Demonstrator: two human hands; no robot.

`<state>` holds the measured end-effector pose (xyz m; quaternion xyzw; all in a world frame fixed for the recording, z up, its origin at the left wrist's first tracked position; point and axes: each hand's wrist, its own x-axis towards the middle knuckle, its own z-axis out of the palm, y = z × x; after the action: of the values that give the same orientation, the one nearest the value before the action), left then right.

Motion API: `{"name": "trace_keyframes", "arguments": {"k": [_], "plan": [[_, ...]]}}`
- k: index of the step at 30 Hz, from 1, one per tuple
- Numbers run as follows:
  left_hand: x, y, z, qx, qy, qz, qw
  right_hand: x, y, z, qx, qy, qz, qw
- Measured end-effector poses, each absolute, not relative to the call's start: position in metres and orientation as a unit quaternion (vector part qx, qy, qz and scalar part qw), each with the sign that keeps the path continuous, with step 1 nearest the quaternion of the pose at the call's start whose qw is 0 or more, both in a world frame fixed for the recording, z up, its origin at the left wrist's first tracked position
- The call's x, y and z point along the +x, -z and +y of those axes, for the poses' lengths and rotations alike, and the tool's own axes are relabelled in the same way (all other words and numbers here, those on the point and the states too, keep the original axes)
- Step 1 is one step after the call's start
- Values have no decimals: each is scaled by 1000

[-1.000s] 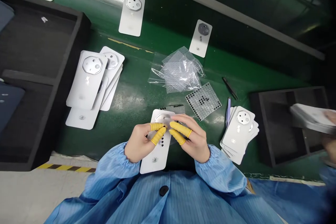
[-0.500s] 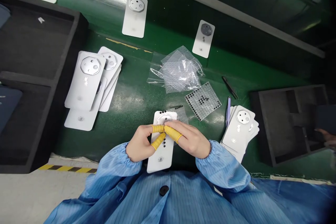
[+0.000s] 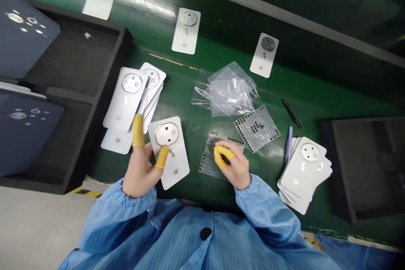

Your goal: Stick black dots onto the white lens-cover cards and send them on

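Observation:
My left hand (image 3: 142, 171) grips a white phone-shaped card (image 3: 179, 158) by its left edge. Its thumb, in a yellow finger cot, presses on the card face below the printed camera ring, and the yellow-covered index finger points away past the edge. The other left fingers are partly hidden behind the card. To the right, my right hand (image 3: 233, 162) is over a clear sheet (image 3: 209, 164) edged with small black dots. Its thumb and index finger, the latter in yellow, curl together into a pinch; whatever sits between the tips is too small to make out.
Stacks of white cards lie left (image 3: 123, 105) and right (image 3: 302, 173). Another dotted sheet (image 3: 257, 128), clear plastic bags (image 3: 232, 93), black tweezers (image 3: 292, 114) and a purple tool (image 3: 289, 143) lie ahead. Black trays stand left (image 3: 76, 109) and right (image 3: 344, 168), the left one holding dark blue panels (image 3: 25, 130).
My hands, together over the card before, are now apart. The card has gone left with my left hand, baring the dotted sheet under my right hand. The whole view has shifted left.

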<state>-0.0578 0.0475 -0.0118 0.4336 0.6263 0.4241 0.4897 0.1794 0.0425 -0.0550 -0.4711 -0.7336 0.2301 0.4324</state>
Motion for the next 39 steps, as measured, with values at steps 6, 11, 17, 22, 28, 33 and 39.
{"name": "trace_keyframes", "arguments": {"k": [6, 11, 17, 22, 28, 33, 39], "plan": [[-16, -11, 42, 491, -434, 565, 502, 170, -1, 58, -433, -159, -759, 460], [2, -17, 39, 542, -456, 510, 487, 172, -22, 61, -399, -155, -820, 380], [4, -25, 43, 595, -452, 510, 427, 175, -25, 55, -382, -131, -851, 336], [6, -25, 45, 629, -440, 510, 388, 174, -22, 57, -392, -126, -838, 357], [7, -22, 45, 661, -416, 520, 346, 171, -21, 44, -422, -107, -852, 293], [8, -14, 43, 652, -435, 546, 296, 171, -19, 47, -415, -147, -851, 286], [15, -7, 46, 419, -495, 519, 558, 175, -5, 55, -451, -269, -731, 435]]}}
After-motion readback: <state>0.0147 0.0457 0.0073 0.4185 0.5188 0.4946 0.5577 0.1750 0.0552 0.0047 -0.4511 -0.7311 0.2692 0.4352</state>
